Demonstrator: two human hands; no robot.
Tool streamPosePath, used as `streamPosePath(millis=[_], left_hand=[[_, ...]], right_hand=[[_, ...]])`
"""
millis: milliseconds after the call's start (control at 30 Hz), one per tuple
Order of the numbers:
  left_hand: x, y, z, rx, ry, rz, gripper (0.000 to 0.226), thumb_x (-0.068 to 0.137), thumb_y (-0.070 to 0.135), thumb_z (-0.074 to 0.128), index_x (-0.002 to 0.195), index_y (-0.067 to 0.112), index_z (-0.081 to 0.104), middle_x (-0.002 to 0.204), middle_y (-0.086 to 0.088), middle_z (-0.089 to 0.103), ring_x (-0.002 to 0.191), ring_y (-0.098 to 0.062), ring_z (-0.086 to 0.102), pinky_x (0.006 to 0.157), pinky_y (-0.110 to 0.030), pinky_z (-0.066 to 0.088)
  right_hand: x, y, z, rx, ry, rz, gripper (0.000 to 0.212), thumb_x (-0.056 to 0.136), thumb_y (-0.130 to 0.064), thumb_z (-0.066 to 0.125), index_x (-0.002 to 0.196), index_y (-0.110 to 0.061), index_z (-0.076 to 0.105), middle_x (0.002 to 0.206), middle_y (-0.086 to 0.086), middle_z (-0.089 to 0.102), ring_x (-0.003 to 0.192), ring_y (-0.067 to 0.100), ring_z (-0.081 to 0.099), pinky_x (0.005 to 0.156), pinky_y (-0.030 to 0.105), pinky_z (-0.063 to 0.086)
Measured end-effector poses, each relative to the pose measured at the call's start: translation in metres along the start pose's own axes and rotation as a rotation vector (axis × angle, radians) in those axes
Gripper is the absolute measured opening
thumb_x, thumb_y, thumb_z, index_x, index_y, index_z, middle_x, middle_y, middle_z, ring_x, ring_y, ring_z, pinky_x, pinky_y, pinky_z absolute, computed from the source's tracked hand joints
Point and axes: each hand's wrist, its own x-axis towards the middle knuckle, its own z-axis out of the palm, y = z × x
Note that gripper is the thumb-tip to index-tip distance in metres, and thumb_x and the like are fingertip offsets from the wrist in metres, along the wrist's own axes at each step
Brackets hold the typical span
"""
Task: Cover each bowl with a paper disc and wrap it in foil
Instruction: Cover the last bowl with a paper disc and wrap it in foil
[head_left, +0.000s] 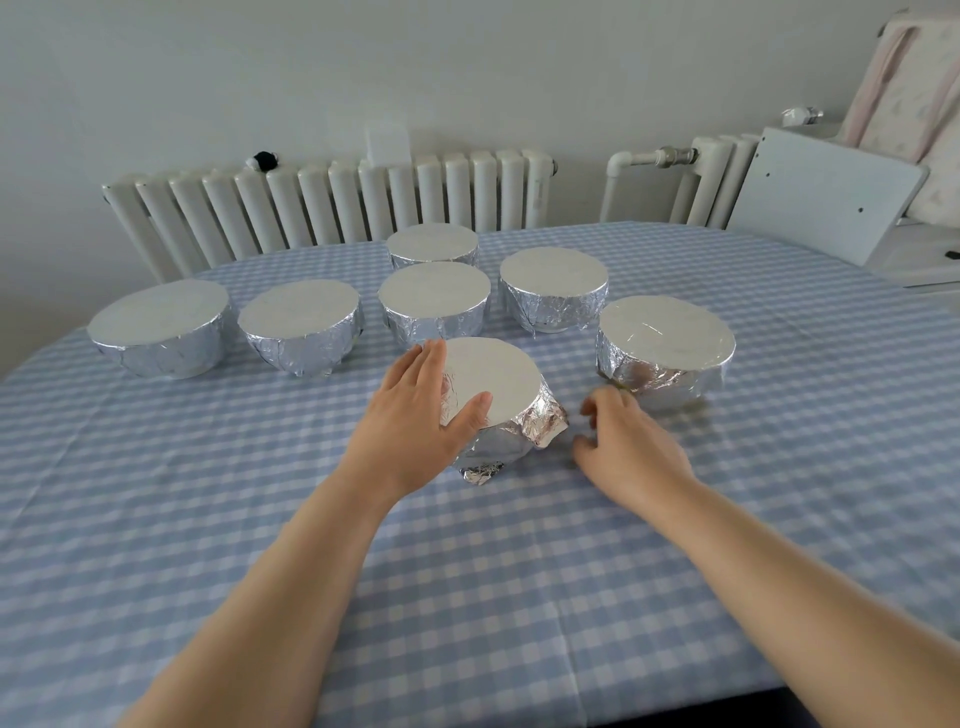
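Your left hand (415, 402) lies flat, fingers straight, against the nearest foil-wrapped bowl (493, 400). Your right hand (626, 447) hovers just beside it, fingers loosely curled, holding nothing.

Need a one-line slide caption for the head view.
Left hand steadies the nearest foil-wrapped bowl on a checked tablecloth; six wrapped bowls behind.

Crinkled shiny foil (511, 434); matt checked cloth (467, 597)

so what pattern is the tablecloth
Blue and white check tablecloth, clearest in the head view.
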Motion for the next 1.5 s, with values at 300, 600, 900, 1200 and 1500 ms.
streamPosePath(millis=[300, 600, 900, 1200, 1500], left_hand=[[-0.001, 0.0, -0.002, -0.007, -0.007, -0.002, 0.106, 0.081, 0.083, 0.02, 0.157, 0.011, 0.012, 0.164, -0.001, 0.018, 0.151, -0.014, 0.006, 0.119, -0.028, 0.009], [-0.002, 0.002, -0.004, -0.016, -0.002, -0.009, 0.1, 0.08, 0.073, 0.021, 0.157, 0.011, 0.013, 0.164, -0.001, 0.017, 0.151, -0.013, 0.006, 0.119, -0.027, 0.008], [-0.001, 0.0, 0.0, -0.016, 0.022, -0.018, 0.084, 0.094, 0.062, 0.036, 0.157, 0.013, 0.012, 0.164, 0.002, 0.016, 0.151, -0.011, 0.004, 0.12, -0.029, 0.009], [-0.001, -0.002, 0.0, -0.039, 0.018, -0.018, 0.096, 0.087, 0.074, 0.03, 0.157, 0.012, 0.011, 0.164, 0.002, 0.017, 0.15, -0.011, 0.005, 0.118, -0.027, 0.012], [0.001, -0.004, 0.004, -0.046, 0.038, -0.006, 0.107, 0.076, 0.081, 0.021, 0.157, 0.01, 0.013, 0.164, 0.0, 0.019, 0.15, -0.012, 0.007, 0.117, -0.024, 0.011]], right_hand=[[0.008, -0.026, 0.004, -0.149, 0.003, -0.18, 0.038, 0.092, -0.018, 0.052, 0.129, -0.022, 0.053, 0.11, 0.006, 0.068, 0.104, 0.035, 0.058, 0.068, 0.031, 0.034], [0.008, -0.022, 0.002, -0.041, -0.11, -0.118, 0.04, 0.096, -0.019, 0.048, 0.131, -0.035, 0.057, 0.144, 0.006, 0.052, 0.136, 0.027, 0.045, 0.097, 0.035, 0.041], [0.009, -0.054, -0.001, 0.668, 0.075, 0.031, 0.043, 0.106, -0.036, 0.035, 0.144, -0.02, 0.049, 0.132, -0.002, 0.062, 0.128, 0.015, 0.052, 0.099, 0.022, 0.034], [0.023, -0.065, 0.014, 0.904, 0.107, 0.19, 0.036, 0.105, -0.022, 0.033, 0.125, -0.021, 0.063, 0.108, -0.008, 0.062, 0.109, 0.011, 0.056, 0.079, 0.019, 0.036], [0.037, -0.055, 0.022, 0.839, 0.164, 0.226, 0.032, 0.104, -0.027, 0.043, 0.083, -0.011, 0.061, 0.073, -0.002, 0.058, 0.07, 0.014, 0.049, 0.059, 0.028, 0.035]])
